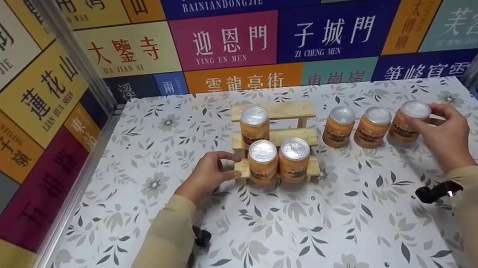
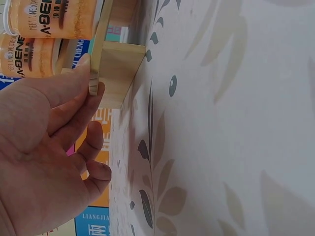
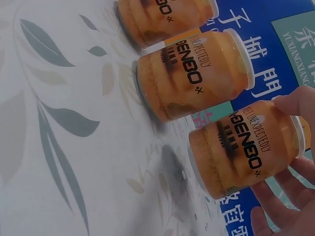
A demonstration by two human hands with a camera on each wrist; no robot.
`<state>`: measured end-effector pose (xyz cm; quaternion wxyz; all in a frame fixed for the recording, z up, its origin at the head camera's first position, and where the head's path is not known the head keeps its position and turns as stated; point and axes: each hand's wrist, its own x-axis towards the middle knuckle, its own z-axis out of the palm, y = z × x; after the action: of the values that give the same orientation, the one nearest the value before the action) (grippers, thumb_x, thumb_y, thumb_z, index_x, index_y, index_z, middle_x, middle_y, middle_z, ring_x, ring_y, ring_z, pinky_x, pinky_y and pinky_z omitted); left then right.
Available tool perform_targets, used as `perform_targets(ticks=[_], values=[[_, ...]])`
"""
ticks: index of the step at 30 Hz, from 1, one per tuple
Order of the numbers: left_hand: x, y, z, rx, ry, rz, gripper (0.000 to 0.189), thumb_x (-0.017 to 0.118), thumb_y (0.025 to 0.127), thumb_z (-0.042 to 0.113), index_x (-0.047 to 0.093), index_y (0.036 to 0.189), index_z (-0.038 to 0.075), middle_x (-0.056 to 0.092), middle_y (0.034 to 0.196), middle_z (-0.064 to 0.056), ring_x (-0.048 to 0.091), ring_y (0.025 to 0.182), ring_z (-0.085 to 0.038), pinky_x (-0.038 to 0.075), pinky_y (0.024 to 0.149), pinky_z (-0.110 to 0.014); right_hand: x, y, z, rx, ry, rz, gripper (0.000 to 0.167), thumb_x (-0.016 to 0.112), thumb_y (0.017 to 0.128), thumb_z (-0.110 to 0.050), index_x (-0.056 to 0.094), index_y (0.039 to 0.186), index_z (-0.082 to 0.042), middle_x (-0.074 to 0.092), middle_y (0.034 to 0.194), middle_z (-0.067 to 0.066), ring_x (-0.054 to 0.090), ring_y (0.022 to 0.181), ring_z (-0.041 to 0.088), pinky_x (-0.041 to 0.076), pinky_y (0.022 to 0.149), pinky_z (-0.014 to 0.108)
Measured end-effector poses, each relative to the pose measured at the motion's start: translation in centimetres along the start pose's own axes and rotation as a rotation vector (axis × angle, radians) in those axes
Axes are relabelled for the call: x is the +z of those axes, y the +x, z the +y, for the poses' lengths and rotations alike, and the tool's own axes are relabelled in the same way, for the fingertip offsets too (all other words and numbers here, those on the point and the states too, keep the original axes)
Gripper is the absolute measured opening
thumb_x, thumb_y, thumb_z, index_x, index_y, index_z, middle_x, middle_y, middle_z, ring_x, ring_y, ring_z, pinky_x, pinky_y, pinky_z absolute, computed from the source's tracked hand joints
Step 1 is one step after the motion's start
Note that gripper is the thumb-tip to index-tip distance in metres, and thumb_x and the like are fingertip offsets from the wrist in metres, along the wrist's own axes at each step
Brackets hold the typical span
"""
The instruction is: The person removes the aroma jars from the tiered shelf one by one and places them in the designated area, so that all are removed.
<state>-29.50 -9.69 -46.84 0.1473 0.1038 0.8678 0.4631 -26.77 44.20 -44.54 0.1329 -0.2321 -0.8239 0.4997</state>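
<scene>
My left hand [image 1: 208, 175] pinches the left end of the lowest step of a small wooden three-step rack [image 1: 294, 108] between thumb and fingers; the other fingers curl loosely in the left wrist view. One orange can [image 1: 255, 127] with a silver lid stands on the rack's left side, behind two more cans on the lowest step, a left one [image 1: 263, 163] and a right one [image 1: 294, 161]. With thumb and fingers my right hand [image 1: 447, 135] grips the rightmost can [image 3: 241, 152] near its top. Whether its base touches the table cannot be told.
Two more orange cans, a nearer-to-rack one [image 1: 339, 128] and a middle one [image 1: 372, 129], stand in a row between the rack and my right hand. A floral-patterned table [image 1: 255, 248] lies underneath. Panels with street names [image 1: 226, 40] wall off the back and sides.
</scene>
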Motion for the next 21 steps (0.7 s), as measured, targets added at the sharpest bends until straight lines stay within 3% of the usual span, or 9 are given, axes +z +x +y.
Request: perform_targets(ticks=[6,11,15,18,21], values=[[0.1,-0.1,-0.1,0.029,0.014,-0.003,0.032,0.083,0.089,0.017,0.075,0.119,0.02,0.063,0.096,-0.009,0.048,0.078,-0.017,0.04,0.068,-0.032,0.0,0.2,0.9,0.008,-0.005,-0.028,0.067,0.081,0.088,-0.043,0.052,0.144,-0.021,0.051,0.13,-0.015,0.051,0.123,0.009,0.047,0.08,0.008],[0.2,-0.1,-0.1,0.016,0.005,0.002,0.032,0.084,0.088,0.016,0.075,0.119,0.021,0.067,0.105,-0.012,0.05,0.08,-0.016,0.041,0.069,-0.032,-0.2,0.4,1.6,0.024,-0.029,-0.079,0.073,0.078,0.089,-0.048,0.047,0.15,-0.022,0.048,0.14,-0.01,0.046,0.13,0.014,0.046,0.083,0.009],[0.1,-0.1,-0.2,0.006,0.004,0.004,0.032,0.084,0.087,0.017,0.075,0.118,0.023,0.066,0.102,-0.01,0.052,0.081,-0.017,0.043,0.071,-0.033,-0.1,0.6,1.7,0.016,-0.04,-0.11,0.076,0.074,0.092,-0.049,0.041,0.154,-0.02,0.045,0.143,-0.007,0.044,0.131,0.014,0.045,0.086,0.01],[0.0,-0.1,-0.1,-0.003,0.001,0.005,0.032,0.084,0.087,0.018,0.075,0.117,0.025,0.065,0.101,-0.008,0.053,0.083,-0.018,0.043,0.073,-0.033,0.0,0.6,1.7,-0.012,-0.043,-0.132,0.08,0.07,0.094,-0.051,0.034,0.158,-0.019,0.041,0.15,-0.001,0.041,0.135,0.017,0.044,0.095,0.016],[0.0,-0.1,-0.1,-0.004,0.001,0.006,0.032,0.084,0.087,0.018,0.075,0.117,0.025,0.065,0.102,-0.008,0.053,0.083,-0.018,0.043,0.073,-0.033,0.2,0.4,1.5,-0.047,-0.062,-0.128,0.087,0.068,0.095,-0.053,0.025,0.162,-0.021,0.031,0.162,0.009,0.032,0.146,0.024,0.038,0.113,0.031]])
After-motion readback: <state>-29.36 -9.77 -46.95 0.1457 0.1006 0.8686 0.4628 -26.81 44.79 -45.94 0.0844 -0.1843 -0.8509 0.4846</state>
